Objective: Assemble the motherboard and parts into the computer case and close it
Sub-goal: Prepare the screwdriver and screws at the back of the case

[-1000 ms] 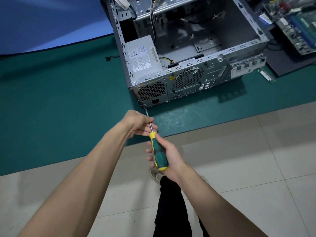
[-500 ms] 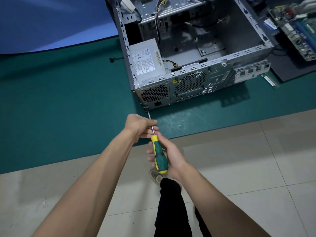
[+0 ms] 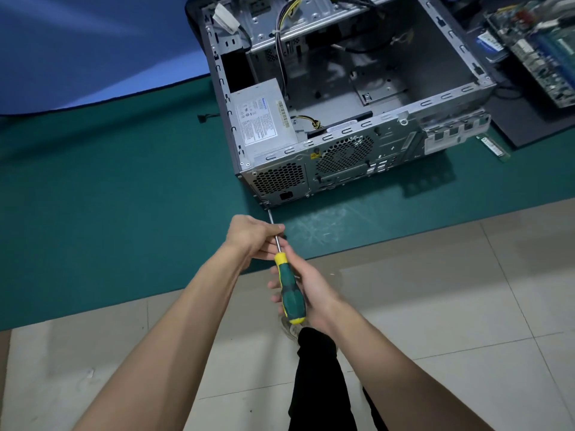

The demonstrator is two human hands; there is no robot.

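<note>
Head view, near to far: right hand (image 3: pixel 311 290) wraps the green/yellow screwdriver (image 3: pixel 291 293) handle, left hand (image 3: pixel 253 237) pinches the shaft to steady it, tip set at a screw on the lower rear corner of the computer case (image 3: pixel 342 135) by the PSU (image 3: pixel 264 119) grille. Looks like the PSU-fixing step; next move prob needs straight axial pressure w/ the tip seated so it doesn't cam out. Case lies open on the green mat (image 3: pixel 109 197), motherboard (image 3: pixel 541 54) not yet in, on a dark pad at far right.

Two bare hands grip one green-and-yellow-handled screwdriver (image 3: pixel 287 286): left hand (image 3: pixel 252 237) on its shaft, right hand (image 3: pixel 306 289) on its handle. Beyond its tip lies one open grey metal computer case (image 3: pixel 348 157) holding one grey boxed power supply (image 3: pixel 264 119); right of that, one green motherboard (image 3: pixel 541 51).
</note>
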